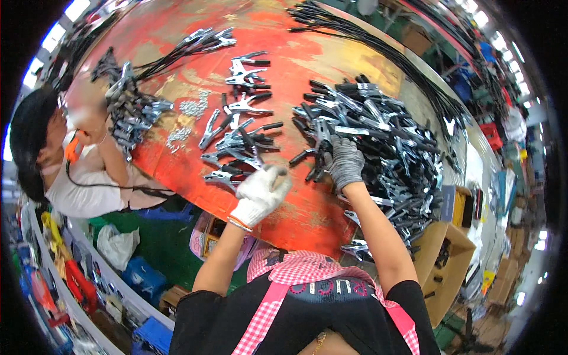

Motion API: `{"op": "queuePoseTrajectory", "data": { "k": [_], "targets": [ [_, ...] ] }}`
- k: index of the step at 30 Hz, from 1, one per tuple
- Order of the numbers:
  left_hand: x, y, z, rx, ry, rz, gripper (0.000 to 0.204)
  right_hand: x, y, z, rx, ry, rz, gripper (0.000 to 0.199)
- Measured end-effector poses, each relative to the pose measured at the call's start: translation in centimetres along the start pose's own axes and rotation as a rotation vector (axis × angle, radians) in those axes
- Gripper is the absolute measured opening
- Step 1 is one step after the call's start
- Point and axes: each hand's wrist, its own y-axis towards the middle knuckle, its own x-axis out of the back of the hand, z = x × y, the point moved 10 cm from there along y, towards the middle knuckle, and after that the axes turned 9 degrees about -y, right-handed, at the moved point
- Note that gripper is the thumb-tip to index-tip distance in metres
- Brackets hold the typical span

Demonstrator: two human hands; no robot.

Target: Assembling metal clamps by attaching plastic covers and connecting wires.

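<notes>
My left hand (pixel 260 192), in a white glove, is curled into a fist at the near edge of the red table (pixel 296 213). It sits beside a small spread of metal spring clamps with black handle tips (pixel 236 142), and I see nothing in its fingers. My right hand (pixel 345 163), in a grey glove, reaches into a big heap of the same clamps (pixel 390 142). Its fingers are closed over one clamp (pixel 316 151) at the heap's left edge, with a black handle poking out to the left.
Another person (pixel 77 177) works at the table's left edge beside a clamp pile (pixel 133 112). Small silver parts (pixel 192 107) lie mid-table. Black cable bundles (pixel 378 44) run along the far side. An open cardboard box (pixel 447 260) stands at my right and blue crates (pixel 142 278) below.
</notes>
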Motion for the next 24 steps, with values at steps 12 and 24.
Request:
{"op": "queuePoseTrajectory", "data": {
  "k": [12,24],
  "targets": [
    [-8.2,-5.4,3.7,0.704,-1.442,0.346,0.071,5.3,-8.8,6.6,0.679,0.353,-0.304,0.024],
    [-12.0,-9.3,-2.4,0.585,-1.107,0.790,0.060,2.0,-15.8,4.9,0.768,0.459,0.329,0.031]
  ]
}}
